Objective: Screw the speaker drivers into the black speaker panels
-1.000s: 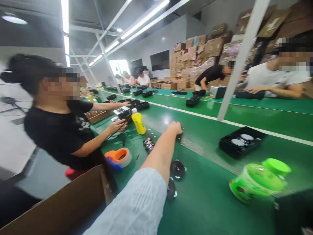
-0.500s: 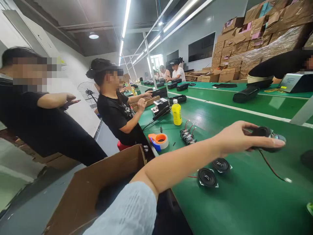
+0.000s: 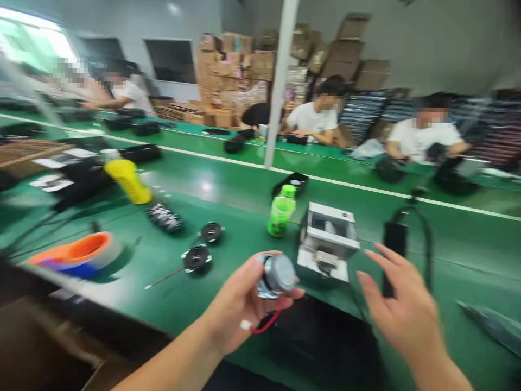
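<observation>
My left hand (image 3: 236,304) grips a small speaker (image 3: 280,273) with its round silver magnet turned up. A red wire with a white plug hangs from it. My right hand (image 3: 409,307) is open, fingers spread, just in front of a black tool with a cable (image 3: 394,244); I cannot tell whether they touch. Between the hands and farther back stands a white and black box-shaped device (image 3: 328,239). Two more speakers lie cone up on the green table, the nearer speaker (image 3: 196,258) with a red wire. A black mat (image 3: 325,342) lies below my hands.
A green-capped bottle (image 3: 281,212) and a tilted-looking yellow bottle (image 3: 129,179) stand on the table. An orange and blue tape dispenser (image 3: 81,254) sits at the left edge. A white post (image 3: 280,81) rises mid-table. Co-workers sit across it. A cardboard box (image 3: 40,347) is lower left.
The view has swung right. The speaker has come from out over the table to in front of me, its magnet now visible. My right hand has come into view.
</observation>
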`<state>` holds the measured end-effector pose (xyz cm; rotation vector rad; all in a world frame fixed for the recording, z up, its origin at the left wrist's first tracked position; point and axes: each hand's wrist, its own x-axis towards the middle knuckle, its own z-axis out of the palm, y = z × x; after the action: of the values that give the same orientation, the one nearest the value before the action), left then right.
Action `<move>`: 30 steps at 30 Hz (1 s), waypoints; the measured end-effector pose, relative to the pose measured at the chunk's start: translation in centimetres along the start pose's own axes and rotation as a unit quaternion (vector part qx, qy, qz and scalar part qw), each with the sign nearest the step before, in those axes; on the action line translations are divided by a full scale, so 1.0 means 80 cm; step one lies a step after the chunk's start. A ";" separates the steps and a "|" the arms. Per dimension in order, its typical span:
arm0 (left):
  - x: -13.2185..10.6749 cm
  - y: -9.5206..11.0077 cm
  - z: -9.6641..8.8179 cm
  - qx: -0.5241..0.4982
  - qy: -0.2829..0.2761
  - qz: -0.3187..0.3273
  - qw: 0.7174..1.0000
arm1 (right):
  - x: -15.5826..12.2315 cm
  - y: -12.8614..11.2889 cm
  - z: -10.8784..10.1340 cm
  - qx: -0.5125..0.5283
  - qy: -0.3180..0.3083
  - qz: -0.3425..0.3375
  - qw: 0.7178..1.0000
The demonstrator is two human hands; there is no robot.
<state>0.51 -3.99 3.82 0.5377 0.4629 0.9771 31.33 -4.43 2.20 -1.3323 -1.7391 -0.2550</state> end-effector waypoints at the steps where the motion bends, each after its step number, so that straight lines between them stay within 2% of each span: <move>1: 0.002 0.000 0.000 0.016 -0.004 -0.012 1.000 | -0.004 0.007 -0.003 -0.007 -0.003 0.007 1.000; 3: 0.005 -0.004 0.002 0.064 -0.016 -0.022 0.998 | -0.011 0.004 -0.007 0.014 -0.007 0.022 1.000; 5: 0.007 -0.013 0.007 0.109 -0.032 -0.027 0.993 | -0.018 -0.017 -0.013 0.067 -0.039 0.028 0.997; 7: 0.009 -0.026 0.014 0.141 -0.054 -0.047 0.987 | -0.022 -0.046 -0.021 0.128 -0.096 0.018 0.987; 10: 0.009 -0.042 0.019 0.183 -0.105 -0.112 0.971 | -0.023 -0.075 -0.033 0.207 -0.179 -0.019 0.962; 13: 0.005 -0.046 0.014 0.241 -0.150 -0.164 0.945 | -0.026 -0.079 -0.042 0.263 -0.216 -0.032 0.940; 15: 0.000 -0.041 0.005 0.322 -0.154 -0.125 0.926 | -0.033 -0.074 -0.048 0.273 -0.211 0.008 0.939; 17: -0.006 -0.035 -0.004 0.445 -0.131 -0.031 0.886 | -0.043 -0.069 -0.054 0.262 -0.190 0.077 0.943; 18: -0.008 -0.032 -0.009 0.513 -0.117 0.023 0.850 | -0.047 -0.066 -0.057 0.251 -0.180 0.112 0.944; 21: -0.009 -0.028 -0.021 0.686 -0.112 0.160 0.701 | -0.055 -0.065 -0.065 0.222 -0.176 0.185 0.941; 23: -0.005 -0.029 -0.032 0.758 -0.123 0.211 0.605 | -0.053 -0.069 -0.068 0.223 -0.217 0.228 0.922; 24: -0.001 -0.030 -0.039 0.782 -0.124 0.215 0.572 | -0.051 -0.071 -0.069 0.230 -0.246 0.249 0.908; 25: 0.002 -0.031 -0.048 0.799 -0.120 0.211 0.551 | -0.048 -0.072 -0.069 0.232 -0.275 0.267 0.894; 26: 0.005 -0.033 -0.057 0.809 -0.118 0.198 0.541 | -0.045 -0.074 -0.069 0.225 -0.305 0.276 0.883; 28: 0.010 -0.034 -0.075 0.812 -0.115 0.168 0.547 | -0.040 -0.074 -0.067 0.169 -0.357 0.261 0.881; 30: 0.012 -0.034 -0.088 0.804 -0.119 0.152 0.562 | -0.038 -0.072 -0.063 0.071 -0.400 0.208 0.890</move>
<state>-1.43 -2.89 -3.41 2.4725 0.9863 0.4939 29.09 -11.97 4.77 -1.7958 -1.9831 0.7562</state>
